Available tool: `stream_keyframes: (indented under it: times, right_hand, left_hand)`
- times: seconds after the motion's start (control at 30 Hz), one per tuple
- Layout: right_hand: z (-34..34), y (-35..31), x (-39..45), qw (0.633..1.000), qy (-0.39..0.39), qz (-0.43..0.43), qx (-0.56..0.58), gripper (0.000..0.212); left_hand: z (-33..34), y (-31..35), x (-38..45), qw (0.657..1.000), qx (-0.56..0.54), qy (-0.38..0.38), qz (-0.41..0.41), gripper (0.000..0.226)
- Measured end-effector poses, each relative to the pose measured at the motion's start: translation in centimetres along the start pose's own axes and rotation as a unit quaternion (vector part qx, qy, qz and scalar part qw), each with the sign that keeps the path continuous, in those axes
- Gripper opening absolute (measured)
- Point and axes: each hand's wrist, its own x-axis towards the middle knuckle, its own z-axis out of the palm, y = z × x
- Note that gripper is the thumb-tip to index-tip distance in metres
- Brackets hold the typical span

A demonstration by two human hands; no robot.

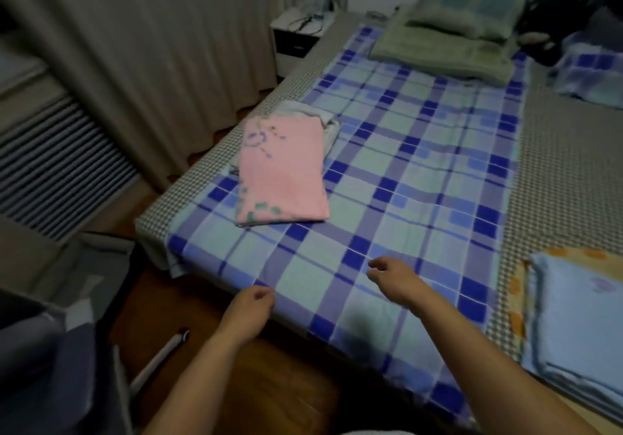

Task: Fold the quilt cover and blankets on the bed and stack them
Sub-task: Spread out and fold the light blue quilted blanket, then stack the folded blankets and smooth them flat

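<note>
The spread sheet (404, 171) is checked in dark blue, lilac and pale green. On it lies a pink folded blanket (283, 171) (small blue and green prints). A light-blue folded blanket (580, 316) tops an orange-patterned one (517, 299); the pillows (458, 30) are green.

The folded light-blue blanket (580, 326) at lower right is cut off by the frame's right edge; a dark blurred shape (573, 13) at upper right is unidentifiable.
</note>
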Motion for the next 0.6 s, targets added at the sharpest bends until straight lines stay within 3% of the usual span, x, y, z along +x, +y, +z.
stream_keyframes:
  times: [0.2,0.37,0.47,0.6]
  right_hand:
    - [2.1,-2.1,7.7,0.997,-0.012,0.073,0.036,0.029]
    - [3.0,-7.6,15.2,0.991,-0.022,0.117,0.058,0.018]
    - [4.4,-9.8,20.6,0.975,-0.042,0.168,0.143,0.015]
    - [6.8,-11.7,26.7,0.929,-0.035,0.276,0.244,0.02]
  left_hand:
    - [-3.5,-0.4,7.7,0.998,-0.037,-0.025,-0.034,0.017]
    - [-9.4,-0.3,14.1,0.997,-0.009,-0.02,-0.079,0.02]
    - [-12.2,0.2,17.3,0.993,-0.053,0.008,-0.101,0.016]
    - [-13.6,0.2,22.6,0.994,-0.015,0.001,-0.11,0.011]
